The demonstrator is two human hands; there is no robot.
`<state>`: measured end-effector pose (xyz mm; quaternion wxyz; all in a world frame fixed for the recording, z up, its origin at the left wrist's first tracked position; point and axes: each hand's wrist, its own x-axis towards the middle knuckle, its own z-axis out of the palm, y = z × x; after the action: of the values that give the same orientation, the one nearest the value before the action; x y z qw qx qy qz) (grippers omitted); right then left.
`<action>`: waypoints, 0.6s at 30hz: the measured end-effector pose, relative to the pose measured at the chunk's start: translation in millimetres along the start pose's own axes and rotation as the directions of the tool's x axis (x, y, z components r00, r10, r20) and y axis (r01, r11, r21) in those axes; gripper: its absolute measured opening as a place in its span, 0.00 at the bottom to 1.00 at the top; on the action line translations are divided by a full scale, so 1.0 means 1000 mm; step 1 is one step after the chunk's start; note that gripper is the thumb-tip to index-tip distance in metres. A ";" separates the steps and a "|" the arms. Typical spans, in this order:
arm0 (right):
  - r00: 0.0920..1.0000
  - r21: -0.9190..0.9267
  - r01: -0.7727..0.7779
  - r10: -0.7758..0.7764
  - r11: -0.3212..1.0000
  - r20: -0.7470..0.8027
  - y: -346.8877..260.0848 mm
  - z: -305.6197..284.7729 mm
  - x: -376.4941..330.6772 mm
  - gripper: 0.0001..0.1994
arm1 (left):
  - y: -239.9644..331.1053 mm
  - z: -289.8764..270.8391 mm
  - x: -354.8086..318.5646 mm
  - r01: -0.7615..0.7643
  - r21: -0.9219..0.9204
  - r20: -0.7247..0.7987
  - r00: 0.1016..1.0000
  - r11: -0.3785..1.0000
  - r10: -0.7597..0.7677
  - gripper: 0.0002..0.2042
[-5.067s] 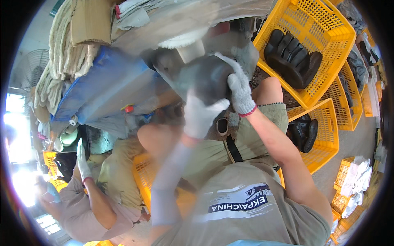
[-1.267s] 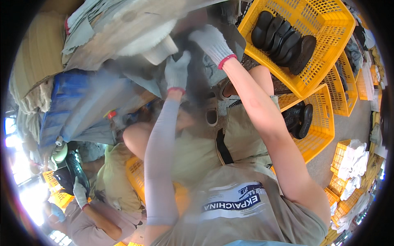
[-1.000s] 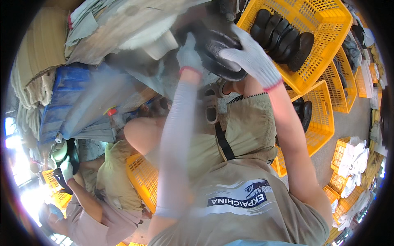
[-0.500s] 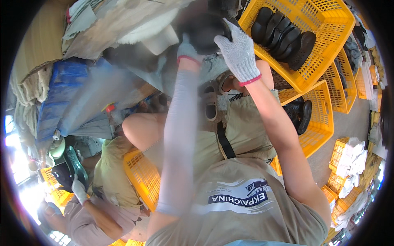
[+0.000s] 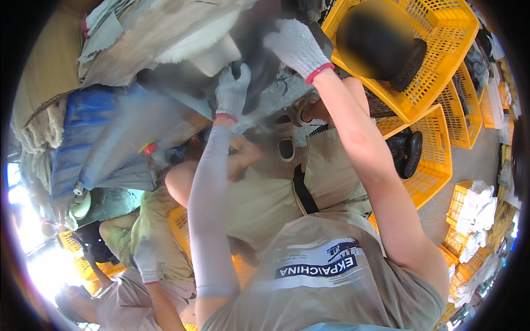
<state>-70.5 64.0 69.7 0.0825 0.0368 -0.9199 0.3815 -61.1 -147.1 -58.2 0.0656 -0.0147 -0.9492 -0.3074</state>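
My left hand [image 5: 232, 92], in a white knit glove with a red cuff, has its thumb and fingers apart beside a pale block [image 5: 216, 56] and holds nothing. To its right, my right hand [image 5: 297, 48] wears a matching glove and points left. Its fingertips are smeared against a dark grey blur, so I cannot tell whether they grip anything. A large dark, blurred rounded thing [image 5: 372, 38] shows over the yellow crate [image 5: 441, 47] at the upper right, beyond both hands. Beside it, part of a black shoe or sole [image 5: 409, 65] lies in the crate.
Below that crate, another yellow crate [image 5: 436, 165] holds black footwear [image 5: 406, 150]. Fibrous sheets [image 5: 132, 49] and a blue panel [image 5: 83, 132] fill the upper left. At the lower left a co-worker's gloved hand [image 5: 148, 266] is near. White cloths [image 5: 475, 218] hang over crates at right.
The dark thing between my hands is gone from there; a dark blur now covers the row in the crate. My hands have moved apart and left. The co-worker's hand moved; the green sole is gone.
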 end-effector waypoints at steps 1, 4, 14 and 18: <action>1.000 -0.022 -0.011 0.011 1.000 -0.011 0.002 0.004 0.002 0.20 | 0.004 -0.002 -0.002 0.061 -0.128 -0.043 0.997 0.990 -0.066 0.30; 0.997 -0.035 0.011 -0.014 0.999 -0.074 0.004 0.017 0.007 0.20 | 0.016 -0.013 -0.004 0.185 -0.280 0.069 0.983 0.942 -0.173 0.31; 0.994 0.185 -0.018 0.038 0.983 -0.102 0.019 0.034 -0.006 0.31 | 0.023 -0.003 -0.033 -0.392 -0.033 -0.028 0.920 0.920 0.391 0.18; 0.993 0.121 -0.120 0.120 0.985 0.005 0.016 0.038 -0.019 0.45 | 0.030 0.007 -0.007 -0.216 -0.312 -0.110 0.975 0.925 0.191 0.17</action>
<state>-58.4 49.2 28.7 0.0579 -0.0142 -0.8955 0.4410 -53.1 -118.7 -47.9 0.1306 -0.1117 -0.8763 -0.4500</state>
